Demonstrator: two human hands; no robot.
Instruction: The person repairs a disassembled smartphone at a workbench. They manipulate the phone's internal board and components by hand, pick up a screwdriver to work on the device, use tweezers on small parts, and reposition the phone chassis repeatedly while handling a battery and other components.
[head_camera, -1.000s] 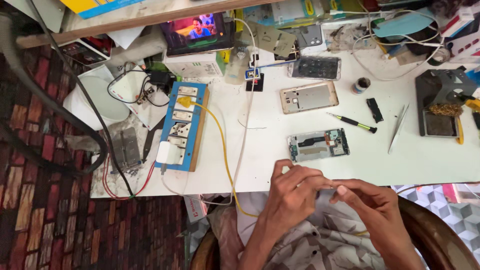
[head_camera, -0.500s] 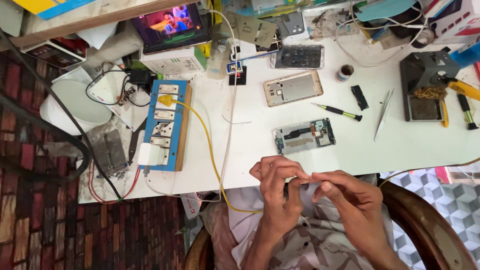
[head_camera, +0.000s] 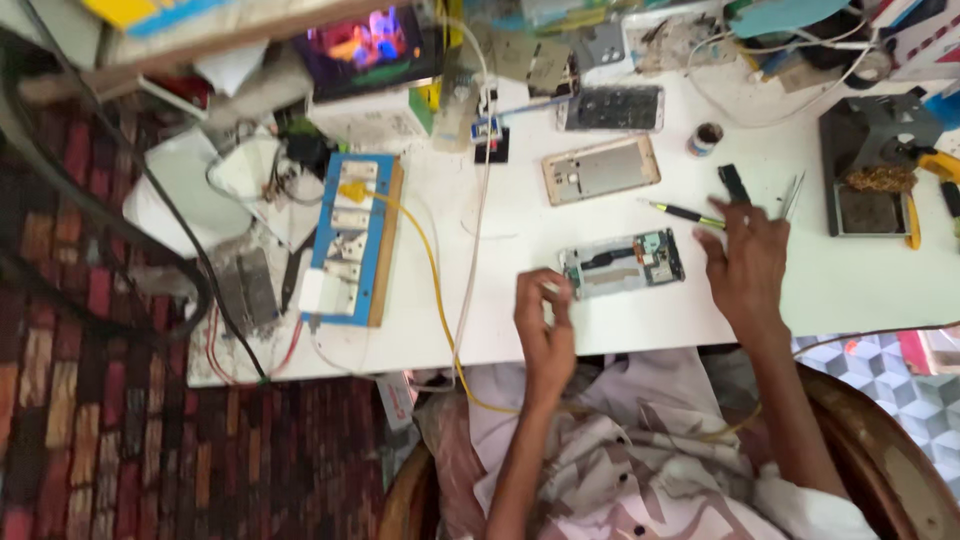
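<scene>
Phone parts are lying spread over a white worktop (head_camera: 860, 280), and an opened phone (head_camera: 622, 263), its circuit boards showing, is sitting near the front edge between the two hands. The left hand (head_camera: 545, 325) is hovering just left of that phone, fingers (head_camera: 553, 290) pinched narrowly together; whether they are gripping some small piece is too blurred to tell. The right hand (head_camera: 748, 262) is reaching just right of the phone, fingers spread loosely and holding nothing that shows, its fingertips lying near a screwdriver (head_camera: 686, 213) with a yellow and black handle and a pair of tweezers (head_camera: 792, 195). Behind the opened phone a gold back cover (head_camera: 600, 169) is lying flat, and farther back a dark phone screen (head_camera: 612, 108). To the left a blue power strip (head_camera: 350, 240) is resting on the worktop with a yellow cable (head_camera: 432, 275) running from it toward the person's lap. At the right a soldering stand (head_camera: 872, 165) is sitting well apart from both hands.
</scene>
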